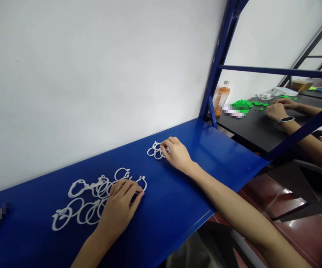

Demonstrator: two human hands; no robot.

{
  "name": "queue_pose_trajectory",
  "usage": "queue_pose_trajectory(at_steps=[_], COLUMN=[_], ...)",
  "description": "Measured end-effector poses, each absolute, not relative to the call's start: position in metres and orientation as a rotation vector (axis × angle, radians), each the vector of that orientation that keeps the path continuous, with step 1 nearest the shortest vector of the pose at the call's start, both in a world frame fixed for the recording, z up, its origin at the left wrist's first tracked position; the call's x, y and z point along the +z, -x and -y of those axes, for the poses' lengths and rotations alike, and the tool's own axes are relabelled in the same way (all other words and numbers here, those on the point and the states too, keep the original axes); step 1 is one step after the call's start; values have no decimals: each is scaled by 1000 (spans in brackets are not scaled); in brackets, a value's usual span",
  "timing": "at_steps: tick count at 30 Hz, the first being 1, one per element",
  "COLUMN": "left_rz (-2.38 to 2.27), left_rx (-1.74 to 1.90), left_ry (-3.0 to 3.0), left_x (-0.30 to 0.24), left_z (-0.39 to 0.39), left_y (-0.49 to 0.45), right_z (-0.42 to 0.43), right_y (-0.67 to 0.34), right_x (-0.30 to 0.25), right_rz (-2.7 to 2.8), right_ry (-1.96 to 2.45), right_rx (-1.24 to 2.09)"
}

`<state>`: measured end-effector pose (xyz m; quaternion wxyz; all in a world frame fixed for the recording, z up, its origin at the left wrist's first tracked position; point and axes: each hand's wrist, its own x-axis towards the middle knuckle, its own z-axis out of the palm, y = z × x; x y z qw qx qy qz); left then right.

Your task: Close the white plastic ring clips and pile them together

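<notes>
Resting on the blue worktop (177, 201), the left hand (119, 210) lies flat over the near edge of the big cluster of white rings (94, 197), grip loose. Farther right of that cluster, the right hand (177, 154) fingers pinch the small ring bunch (155, 150).

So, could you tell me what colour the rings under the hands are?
White rings, on the blue shelf; the head view shows it.

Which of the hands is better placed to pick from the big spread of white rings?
Left. The left hand already rests on the large ring spread; the right hand is farther along the blue shelf, touching the small ring cluster.
</notes>
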<state>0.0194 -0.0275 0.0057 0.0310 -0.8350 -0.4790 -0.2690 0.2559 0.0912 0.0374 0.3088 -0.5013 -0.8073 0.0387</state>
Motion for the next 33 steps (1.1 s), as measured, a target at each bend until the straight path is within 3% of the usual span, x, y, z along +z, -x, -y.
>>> queue_pose_trajectory(at_steps=[5,11,21,27,33], left_rz=[1420,1339,1592,1735,1806], left_rx=[-898,-844,-1141,-1143,-1161], left_ry=[2513,2514,2338,2406,2364], left_x=[10,6,6,6,8], left_z=[28,30,26,19,20], left_y=[-21,-19,-18,-9,-12], right_z=[-67,-48,-50,-51,-72], right_y=[-236,-212,-212,-216,-239], right_x=[38,20,20,25,34], right_rz=[2320,2307,2228,2331,2403], right_ry=[895,796,713,559,1030], right_rx=[511,906,1056,937,180])
